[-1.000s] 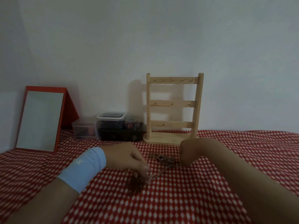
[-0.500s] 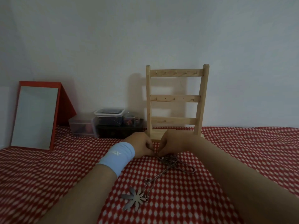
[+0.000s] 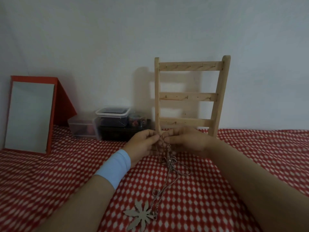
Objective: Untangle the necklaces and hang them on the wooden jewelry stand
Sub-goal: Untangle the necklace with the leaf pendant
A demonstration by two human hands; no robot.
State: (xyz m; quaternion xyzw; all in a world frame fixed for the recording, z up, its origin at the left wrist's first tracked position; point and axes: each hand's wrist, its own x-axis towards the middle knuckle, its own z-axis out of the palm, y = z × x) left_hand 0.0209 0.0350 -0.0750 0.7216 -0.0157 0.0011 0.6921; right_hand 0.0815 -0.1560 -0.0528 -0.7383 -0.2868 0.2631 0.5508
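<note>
Silver necklaces (image 3: pixel 169 162) blur together below right hand (image 3: pixel 187 141)

My left hand (image 3: pixel 143 143) and right hand (image 3: pixel 188 141) now meet by the stand (image 3: pixel 189 97), lifting the far end of the necklaces (image 3: pixel 169 162); the leaf pendant (image 3: pixel 142 215) lies uncovered near me.

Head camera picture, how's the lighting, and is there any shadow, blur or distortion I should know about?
Head view: dim, flat, bluish light; the wooden jewelry stand casts a soft shadow on the wall to its left; its right post leans, probably wide-angle distortion; the tangled necklaces below the left hand and right hand look soft, single chains hard to separate.
</note>
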